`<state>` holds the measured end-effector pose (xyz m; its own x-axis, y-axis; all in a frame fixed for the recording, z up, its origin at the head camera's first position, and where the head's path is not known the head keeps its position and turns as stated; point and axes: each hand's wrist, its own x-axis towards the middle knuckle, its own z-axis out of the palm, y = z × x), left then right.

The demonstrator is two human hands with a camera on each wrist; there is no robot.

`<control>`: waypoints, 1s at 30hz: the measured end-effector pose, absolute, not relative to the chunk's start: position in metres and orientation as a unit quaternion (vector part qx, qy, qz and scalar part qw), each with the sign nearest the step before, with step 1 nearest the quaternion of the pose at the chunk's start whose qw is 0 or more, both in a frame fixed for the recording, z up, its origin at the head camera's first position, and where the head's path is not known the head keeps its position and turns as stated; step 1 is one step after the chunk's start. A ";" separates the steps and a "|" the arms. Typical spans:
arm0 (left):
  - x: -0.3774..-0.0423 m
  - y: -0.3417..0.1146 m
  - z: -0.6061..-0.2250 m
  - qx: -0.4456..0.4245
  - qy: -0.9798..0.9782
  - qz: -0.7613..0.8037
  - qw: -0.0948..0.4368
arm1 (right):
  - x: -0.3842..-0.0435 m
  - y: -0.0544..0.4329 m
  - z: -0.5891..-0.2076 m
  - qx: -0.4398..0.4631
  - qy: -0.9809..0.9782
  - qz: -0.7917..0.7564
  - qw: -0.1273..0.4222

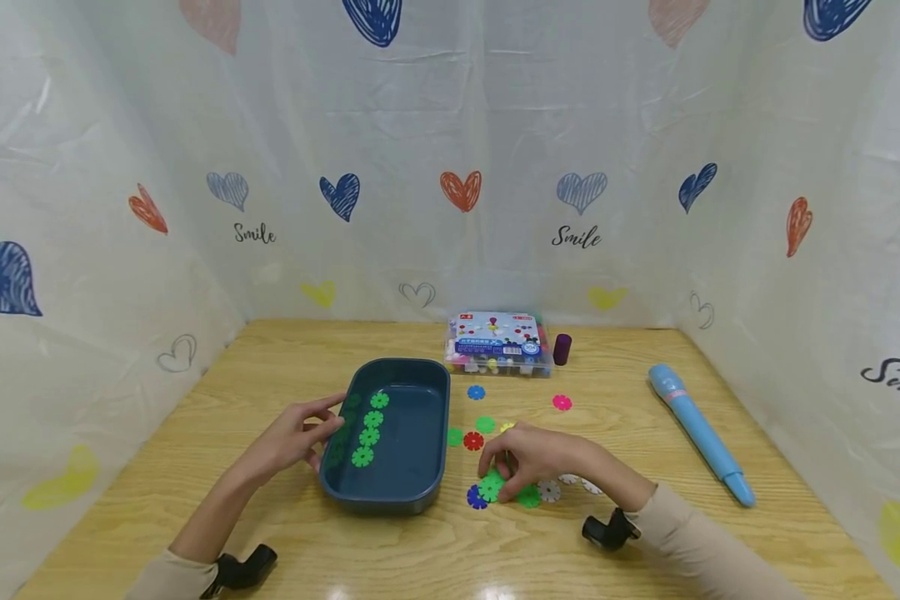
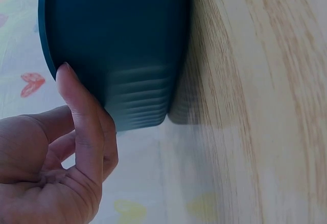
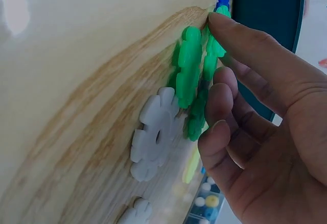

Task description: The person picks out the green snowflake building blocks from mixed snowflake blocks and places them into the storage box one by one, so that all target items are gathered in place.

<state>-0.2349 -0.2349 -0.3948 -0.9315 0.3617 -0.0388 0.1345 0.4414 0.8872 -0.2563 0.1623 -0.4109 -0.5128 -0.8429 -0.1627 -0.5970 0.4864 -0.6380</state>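
My left hand (image 1: 296,433) holds the left rim of a dark blue plastic bin (image 1: 408,487), thumb and fingertips right at the edge. In the left wrist view, the hand (image 2: 82,147) touches the bin's rim (image 2: 47,40) from outside. Several green notched discs lie in a row inside, including a near disc (image 1: 362,457). My right hand (image 1: 528,457) pinches a green notched disc (image 1: 491,486) between thumb and fingers, close over a dark blue disc (image 1: 476,498). In the right wrist view, another green disc (image 3: 189,66) and a white disc (image 3: 156,137) lie beside the hand.
Loose discs lie around the right hand, among them a red disc (image 1: 473,441), a pink disc (image 1: 562,402) and a blue disc (image 1: 476,392). Behind stand a clear parts case (image 1: 498,343) and a purple cylinder (image 1: 562,349). A light-blue microphone-shaped object (image 1: 701,429) lies at the right.
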 end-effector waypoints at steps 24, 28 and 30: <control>-0.234 -0.235 -0.395 0.147 0.843 0.506 0.108 | -0.257 0.163 -0.407 -0.447 0.831 -0.264 0.201; -0.234 -0.235 -0.396 0.149 0.843 0.506 0.109 | -0.259 0.166 -0.405 -0.459 0.821 -0.266 0.211; -0.234 -0.235 -0.396 0.150 0.843 0.506 0.108 | -0.260 0.168 -0.403 -0.463 0.816 -0.271 0.217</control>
<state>-0.2342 -0.2355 -0.3963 -0.9316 0.3621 -0.0304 0.1435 0.4435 0.8847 -0.2601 0.1681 -0.4033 -0.4771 -0.8727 -0.1043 -0.6374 0.4252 -0.6426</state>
